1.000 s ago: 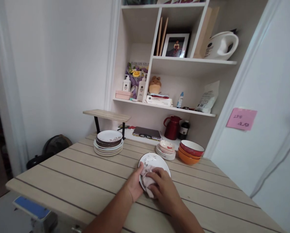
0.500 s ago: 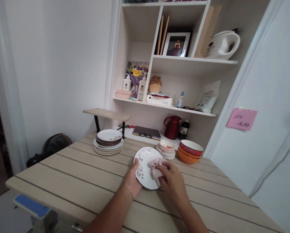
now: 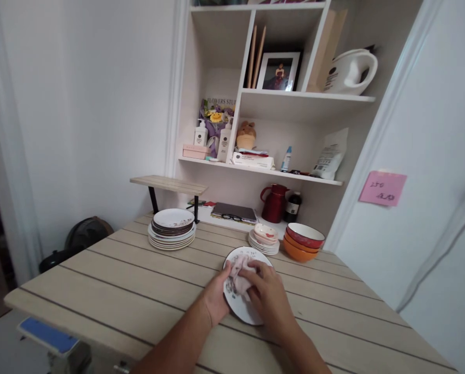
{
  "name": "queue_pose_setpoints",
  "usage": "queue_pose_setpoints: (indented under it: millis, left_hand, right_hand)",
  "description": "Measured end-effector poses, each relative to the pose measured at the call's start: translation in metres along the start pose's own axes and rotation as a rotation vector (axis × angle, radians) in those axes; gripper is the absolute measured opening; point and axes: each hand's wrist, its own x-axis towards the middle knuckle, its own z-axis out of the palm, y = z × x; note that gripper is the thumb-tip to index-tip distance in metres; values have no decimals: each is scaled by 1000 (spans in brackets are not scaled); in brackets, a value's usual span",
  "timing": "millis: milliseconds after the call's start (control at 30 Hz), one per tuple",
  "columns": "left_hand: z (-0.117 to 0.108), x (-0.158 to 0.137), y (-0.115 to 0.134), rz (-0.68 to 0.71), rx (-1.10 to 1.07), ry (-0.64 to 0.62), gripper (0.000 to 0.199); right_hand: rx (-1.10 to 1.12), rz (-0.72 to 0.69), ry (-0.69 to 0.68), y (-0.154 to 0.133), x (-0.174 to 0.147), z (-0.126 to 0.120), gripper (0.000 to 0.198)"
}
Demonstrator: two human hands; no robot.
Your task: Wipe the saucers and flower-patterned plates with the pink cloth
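Observation:
A white plate (image 3: 248, 311) with a dark rim and a grey floral pattern is tilted above the table. My left hand (image 3: 216, 296) grips its left edge, thumb on the face and the other fingers hidden beneath. A crumpled pale pink cloth (image 3: 240, 275) is pressed against the plate's face, left of its middle. Bunched in the fingers of my right hand (image 3: 269, 291), the cloth covers part of the pattern. My right hand also hides the plate's right side.
On the slatted table (image 3: 138, 291) stand a stack of plates (image 3: 173, 221) at left, small dishes (image 3: 264, 240) behind my hands, and stacked bowls (image 3: 304, 241) at right. A small riser (image 3: 168, 184) stands at the back left. Behind are a red jug (image 3: 274, 203) and a laptop (image 3: 234, 212).
The cloth and my right hand have moved left across the plate, close to my left thumb. The plate has come slightly lower and nearer. The camera view has shifted a little.

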Motion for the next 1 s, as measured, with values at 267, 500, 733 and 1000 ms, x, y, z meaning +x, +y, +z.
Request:
queue_pose_setpoints:
  millis: [267, 500, 733, 1000]
  left_hand:
    - [-2, 0, 4, 31, -10, 1, 57]
    - [-3, -6, 20, 120, -63, -53, 65]
    - [2, -4, 5, -20, 41, -23, 49]
    - [3, -3, 5, -26, 68, -6, 52]
  right_hand:
    - [-107, 148, 62, 16, 0, -4, 43]
    - [-18, 50, -94, -2, -3, -2, 43]
    - [50, -27, -49, -13, -1, -1, 57]
    - [-62, 136, 122, 1, 4, -7, 46]
